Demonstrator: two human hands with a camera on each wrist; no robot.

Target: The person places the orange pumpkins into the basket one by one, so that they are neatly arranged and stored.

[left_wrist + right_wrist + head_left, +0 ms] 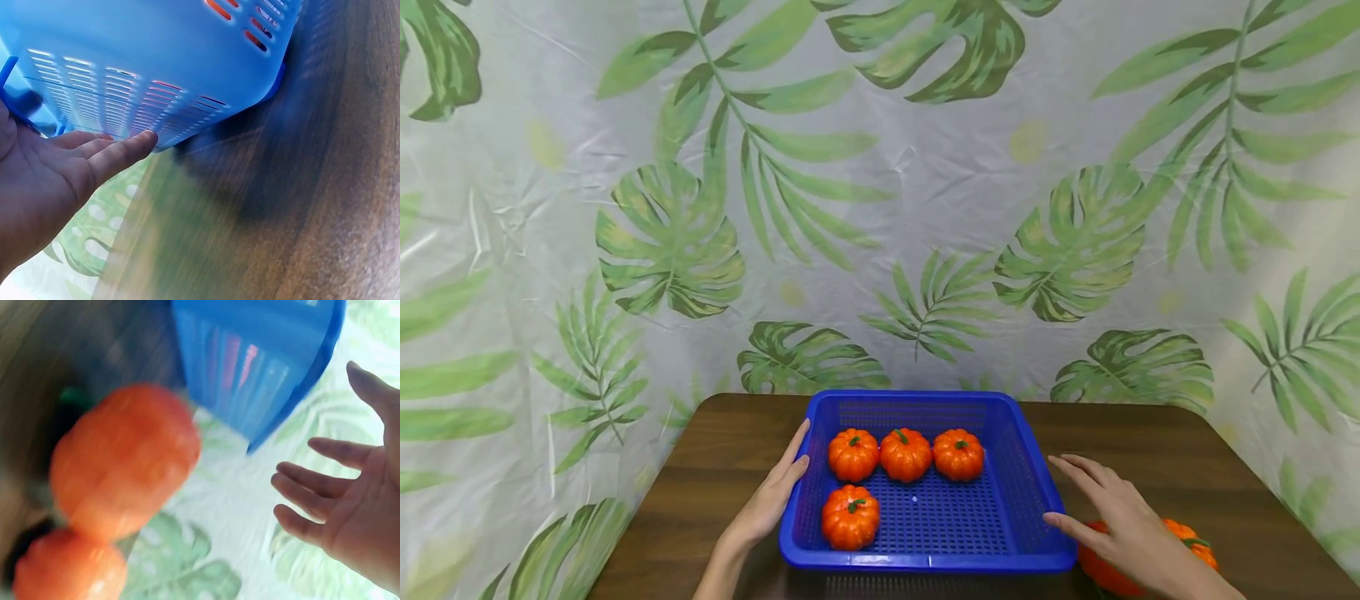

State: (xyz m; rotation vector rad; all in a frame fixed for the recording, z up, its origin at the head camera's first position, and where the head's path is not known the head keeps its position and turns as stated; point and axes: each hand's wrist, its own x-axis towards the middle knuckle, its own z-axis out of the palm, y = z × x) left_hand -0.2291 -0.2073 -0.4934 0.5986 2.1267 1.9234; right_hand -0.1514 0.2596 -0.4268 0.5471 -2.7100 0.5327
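Observation:
A blue plastic basket [925, 562] with slotted walls is on the brown table, holding several small orange toy pumpkins [906, 456]. Three stand in a row along the back, and another pumpkin [851, 517] sits at the front left. My left hand [767, 500] rests against the basket's left side, thumb by the rim; in the left wrist view its extended fingers [125, 155] lie along the slotted wall. Beyond the right rim, my right hand [1116, 521] is spread and holds nothing. In the right wrist view a gap separates this hand [350, 494] from the basket [250, 369].
Right of the basket, partly hidden under my right hand, lie more orange pumpkins [1193, 543], blurred in the right wrist view, where one pumpkin [125, 462] looms large. Wooden tabletop [670, 508] extends on both sides. A leaf-print curtain [925, 208] hangs behind the table.

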